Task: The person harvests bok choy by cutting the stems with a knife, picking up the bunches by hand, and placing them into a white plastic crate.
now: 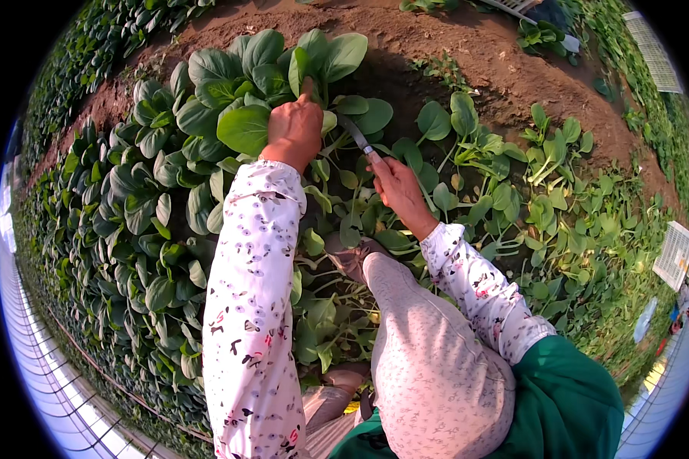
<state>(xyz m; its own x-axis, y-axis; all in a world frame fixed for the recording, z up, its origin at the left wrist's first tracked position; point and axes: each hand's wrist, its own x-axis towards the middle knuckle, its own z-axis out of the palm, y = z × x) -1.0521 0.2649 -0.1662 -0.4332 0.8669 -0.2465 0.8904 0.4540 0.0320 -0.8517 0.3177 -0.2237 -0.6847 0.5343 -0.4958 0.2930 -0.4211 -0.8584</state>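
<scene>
My left hand (295, 131) is on a leafy green plant (264, 54) with broad, rounded leaves, at the upper middle of the view. Its index finger lies among the inner leaves; the other fingers and the plant's base are hidden, so its hold cannot be told. My right hand (397, 186) holds the handle of a knife (355, 133). The curved metal blade points up and left, towards the plant, beside some lower leaves just right of my left hand.
Dense leafy greens (161, 218) stand on the left. Loose leaves and small plants (494, 201) cover the ground on the right. Bare soil (390, 23) runs along the far side. Pale plastic crates (674, 255) lie at the right edge. My shoe (353, 258) is among leaves below my hands.
</scene>
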